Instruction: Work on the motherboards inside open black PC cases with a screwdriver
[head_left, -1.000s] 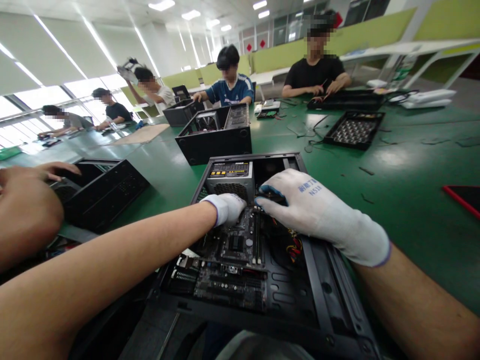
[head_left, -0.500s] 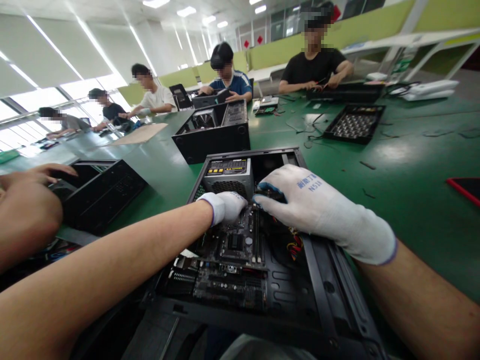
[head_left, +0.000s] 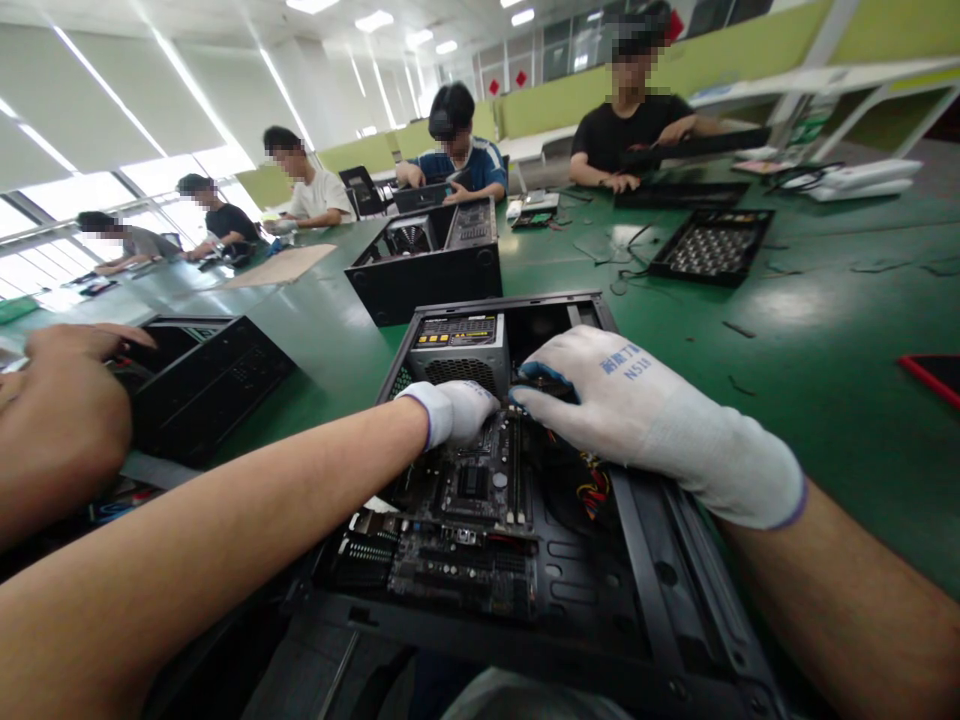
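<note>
The motherboard (head_left: 474,485) lies inside the open computer case (head_left: 652,580), below the power supply unit (head_left: 459,350). At its far end, the gloved left hand (head_left: 463,412) bends down, fingertips hidden, and the gloved right hand (head_left: 619,400) curves thumb and fingers; whether either pinches anything, I cannot tell. Beyond, another case (head_left: 431,280) stands on the green table (head_left: 840,400).

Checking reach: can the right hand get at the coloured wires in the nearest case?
Likely yes: the right hand is close by, and the coloured wires show in the open case, with the left hand clear of them.
</note>
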